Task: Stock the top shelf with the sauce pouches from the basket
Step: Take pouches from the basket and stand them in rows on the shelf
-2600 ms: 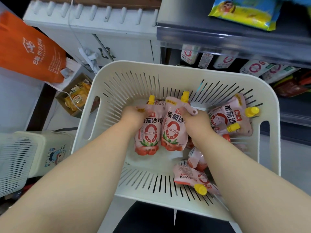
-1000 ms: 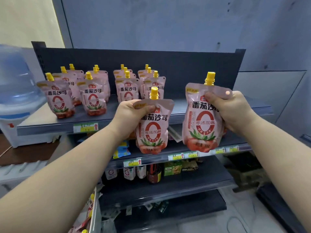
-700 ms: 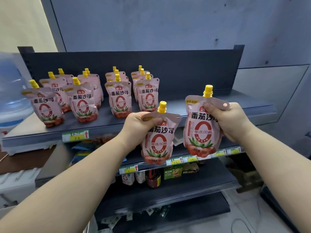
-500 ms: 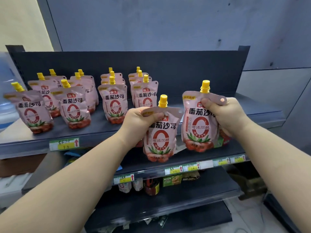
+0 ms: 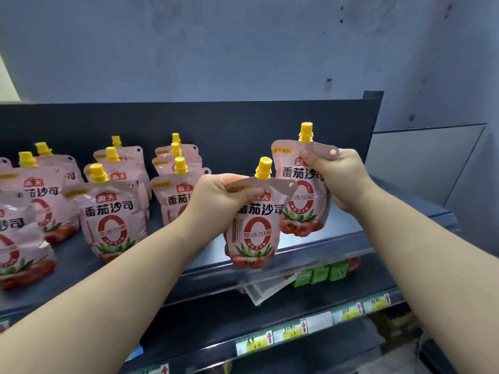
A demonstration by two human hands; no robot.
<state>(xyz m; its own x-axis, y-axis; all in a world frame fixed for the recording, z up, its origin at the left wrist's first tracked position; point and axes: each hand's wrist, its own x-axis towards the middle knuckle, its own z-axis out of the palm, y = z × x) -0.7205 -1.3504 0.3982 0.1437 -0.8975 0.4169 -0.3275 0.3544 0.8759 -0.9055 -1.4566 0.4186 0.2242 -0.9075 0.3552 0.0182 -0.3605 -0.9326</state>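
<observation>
Left hand [image 5: 216,195] grips the near pouch [image 5: 253,233] at the shelf [image 5: 347,225] edge. Right hand [image 5: 337,178] grips the far pouch [image 5: 302,211] over the shelf. Stocked pouches [image 5: 110,211] stand just left.

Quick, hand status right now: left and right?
Left hand: grips the lower sauce pouch by its top.
Right hand: grips the higher sauce pouch by its top.
</observation>
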